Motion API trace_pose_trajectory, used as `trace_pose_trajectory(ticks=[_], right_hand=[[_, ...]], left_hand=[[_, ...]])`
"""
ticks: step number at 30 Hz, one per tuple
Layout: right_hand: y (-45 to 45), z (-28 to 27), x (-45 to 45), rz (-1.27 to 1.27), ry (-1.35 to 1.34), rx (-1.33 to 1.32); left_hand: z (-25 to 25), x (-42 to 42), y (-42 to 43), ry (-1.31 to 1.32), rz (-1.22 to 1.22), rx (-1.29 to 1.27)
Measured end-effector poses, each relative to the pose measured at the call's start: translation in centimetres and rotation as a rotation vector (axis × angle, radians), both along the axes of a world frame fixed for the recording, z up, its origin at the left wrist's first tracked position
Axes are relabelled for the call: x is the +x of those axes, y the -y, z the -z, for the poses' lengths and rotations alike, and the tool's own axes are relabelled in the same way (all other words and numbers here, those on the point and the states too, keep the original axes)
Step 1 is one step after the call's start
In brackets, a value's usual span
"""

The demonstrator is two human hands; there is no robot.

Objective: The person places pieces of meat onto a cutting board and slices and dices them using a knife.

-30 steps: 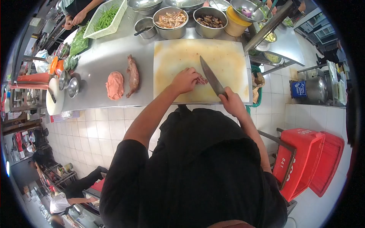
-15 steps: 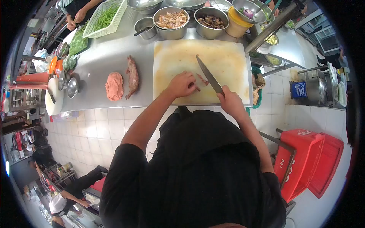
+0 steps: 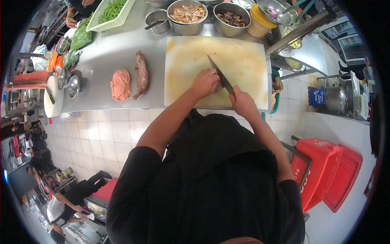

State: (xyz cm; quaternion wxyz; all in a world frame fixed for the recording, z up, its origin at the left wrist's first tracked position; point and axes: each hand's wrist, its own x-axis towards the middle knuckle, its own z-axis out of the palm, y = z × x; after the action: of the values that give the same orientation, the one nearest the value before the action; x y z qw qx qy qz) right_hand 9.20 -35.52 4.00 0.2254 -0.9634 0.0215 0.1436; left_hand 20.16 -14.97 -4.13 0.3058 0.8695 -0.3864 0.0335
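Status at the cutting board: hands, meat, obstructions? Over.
Right hand grips knife. Left hand close by it, mostly covering meat. Pots beyond board, out of the way.

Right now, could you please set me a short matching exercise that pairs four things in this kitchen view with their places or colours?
1. Knife
2. Green beans
3. Pink meat mass
4. Cutting board

A. Beside the long strip of meat
B. White with yellowish stains
C. In the grip of the right hand
D. In a white basket

Pairs: 1-C, 2-D, 3-A, 4-B.
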Motion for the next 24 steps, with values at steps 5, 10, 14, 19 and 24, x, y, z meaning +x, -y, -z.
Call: trace_pose_trajectory(ticks=[5,10,14,19,24], right_hand=[[0.0,-0.2,-0.2,0.056,0.002,0.061],[-0.3,-0.7,0.2,0.024,-0.046,0.038],[0.1,-0.3,0.6,-0.001,-0.059,0.050],[0.4,-0.6,1.3,-0.028,-0.051,0.091],[-0.3,2.0,1.1,0.051,-0.059,0.088]], left_hand=[[0.6,0.2,0.1,0.013,0.008,-0.100],[0.7,0.1,0.1,-0.020,-0.016,-0.064],[1.4,0.0,0.1,-0.036,-0.033,-0.066],[2.1,0.4,0.4,-0.062,-0.042,-0.135],[2.5,0.4,0.6,-0.107,-0.050,-0.167]])
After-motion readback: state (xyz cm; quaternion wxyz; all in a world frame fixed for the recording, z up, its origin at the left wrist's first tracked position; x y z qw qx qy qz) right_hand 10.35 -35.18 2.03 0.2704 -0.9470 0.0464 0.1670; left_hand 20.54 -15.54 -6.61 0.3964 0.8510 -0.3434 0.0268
